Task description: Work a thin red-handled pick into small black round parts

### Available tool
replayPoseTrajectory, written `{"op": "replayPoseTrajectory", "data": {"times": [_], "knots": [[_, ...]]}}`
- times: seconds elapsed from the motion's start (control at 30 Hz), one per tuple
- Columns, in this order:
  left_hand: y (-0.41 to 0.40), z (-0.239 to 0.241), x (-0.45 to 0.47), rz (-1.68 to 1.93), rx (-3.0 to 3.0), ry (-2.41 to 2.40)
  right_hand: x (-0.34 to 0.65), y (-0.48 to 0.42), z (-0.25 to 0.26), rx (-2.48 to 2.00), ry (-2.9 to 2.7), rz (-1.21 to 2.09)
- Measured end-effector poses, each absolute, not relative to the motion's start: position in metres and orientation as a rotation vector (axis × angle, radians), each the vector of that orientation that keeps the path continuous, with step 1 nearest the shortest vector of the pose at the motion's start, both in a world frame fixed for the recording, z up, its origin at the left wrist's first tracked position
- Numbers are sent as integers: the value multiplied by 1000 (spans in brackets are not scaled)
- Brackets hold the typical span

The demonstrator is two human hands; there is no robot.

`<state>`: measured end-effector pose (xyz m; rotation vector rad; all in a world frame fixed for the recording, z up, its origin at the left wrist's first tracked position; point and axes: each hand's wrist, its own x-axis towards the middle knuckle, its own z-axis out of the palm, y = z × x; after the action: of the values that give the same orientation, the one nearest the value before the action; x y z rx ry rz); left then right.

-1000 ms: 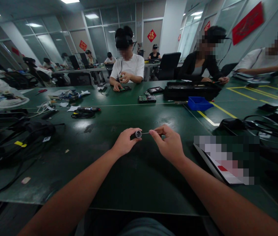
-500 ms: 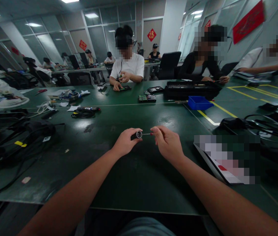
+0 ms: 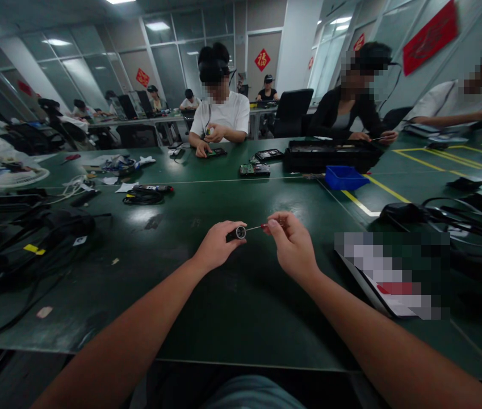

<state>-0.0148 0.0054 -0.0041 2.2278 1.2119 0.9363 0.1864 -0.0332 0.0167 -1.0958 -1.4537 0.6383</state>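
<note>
Tube (image 3: 239,232) in left hand (image 3: 216,245), over near middle of table (image 3: 219,324); screwdriver (image 3: 263,226) in right hand (image 3: 295,249), immediately right of tube. Coiled cable (image 3: 142,196) farther off, left. Far right: small bin (image 3: 345,178) before long case (image 3: 306,161); circuit board (image 3: 254,170) left of both. Co-worker (image 3: 232,113) at table's far edge, left of case

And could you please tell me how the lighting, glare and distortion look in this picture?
Head view: dim overall, with pale glare on the green table; head view: dark shadow between and below the left grip and right grip; head view: red wall sign at right looks stretched; head view: the thin rod's end at the black tube is too small to make out.
</note>
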Motion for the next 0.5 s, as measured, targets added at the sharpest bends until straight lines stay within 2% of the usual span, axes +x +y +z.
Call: {"op": "replayPoseTrajectory", "data": {"times": [0.3,0.5], "knots": [[7,3,-17,832,2399,1197,191,-8,-3,-1036,-1038,996],[9,0,-17,757,2386,1240,192,-10,-3,-1142,-1041,831]]}}
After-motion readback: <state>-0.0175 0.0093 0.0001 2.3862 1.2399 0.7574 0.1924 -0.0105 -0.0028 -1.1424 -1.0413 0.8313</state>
